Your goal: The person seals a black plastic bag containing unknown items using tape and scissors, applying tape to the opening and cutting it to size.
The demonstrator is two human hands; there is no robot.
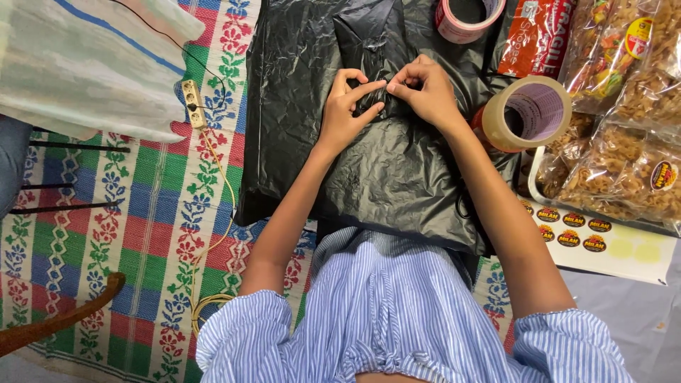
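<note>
1. Both hands are working on a small parcel wrapped in crinkled black plastic film [374, 50], which is lying on top of a larger flat stack of glossy black plastic mailer bags [298, 106] spread over a woven mat with red, green and blue floral stripes [142, 213].
2. The left hand [344, 113] is resting on the parcel's near end, its index finger [369, 88] stretching out straight toward the other hand, the remaining fingers loosely curled; it is clasping nothing whole.
3. The right hand [425, 89] is curling narrow, its fingertips [394, 88] pinching at something small right at the parcel's lower edge; what exactly is being pinched is too small to tell.
4. The parcel is looking light and soft-skinned: the film is wrinkling freely, so it would likely be slippery and easy to tear, and is best taken by its firmer packed body rather than by loose film.
5. Its long axis is running away from the person, the far end pointing toward a red-and-white printed tape roll [468, 15].
6. A clear brownish tape roll [528, 113] is sitting just beside the right wrist, with clear bags of golden fried snacks [631, 142] lying beyond.
</note>
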